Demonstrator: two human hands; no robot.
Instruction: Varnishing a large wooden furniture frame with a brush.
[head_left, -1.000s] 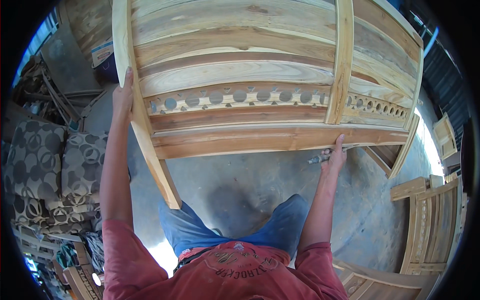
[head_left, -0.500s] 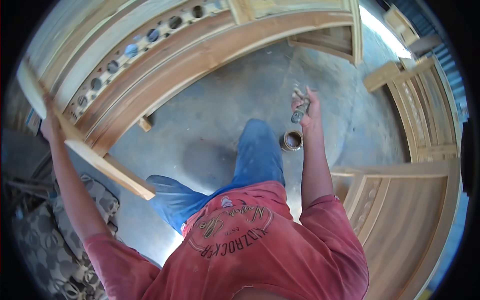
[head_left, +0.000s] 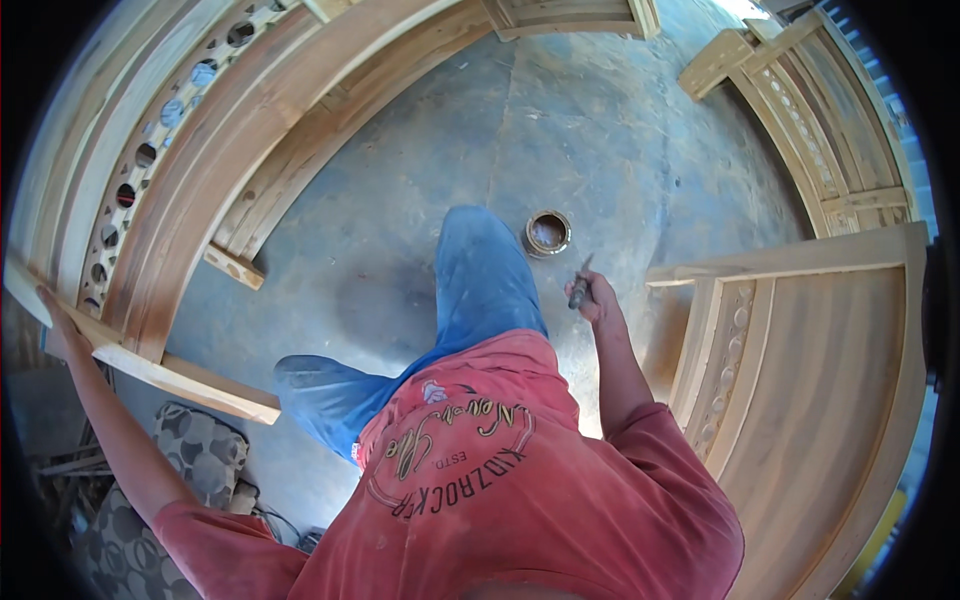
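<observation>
My left hand (head_left: 58,328) grips the end rail of a big carved wooden bed frame (head_left: 180,170) that stands tilted at the left. My right hand (head_left: 598,300) holds a small brush (head_left: 579,285) by its handle, hanging low beside my leg in blue trousers. A small open round tin (head_left: 547,232) with brownish liquid stands on the concrete floor just beyond the brush. My red shirt fills the lower middle.
Another wooden panel with carved round holes (head_left: 800,370) stands at the right, and more frames (head_left: 820,110) lean at the far right. A loose wooden block (head_left: 233,266) lies under the left frame. Patterned cushions (head_left: 170,470) sit at lower left.
My view has swung from the bed frame down and right toward the floor. My right hand left the frame's edge and dropped with the brush near the tin. The left hand stays on the rail.
</observation>
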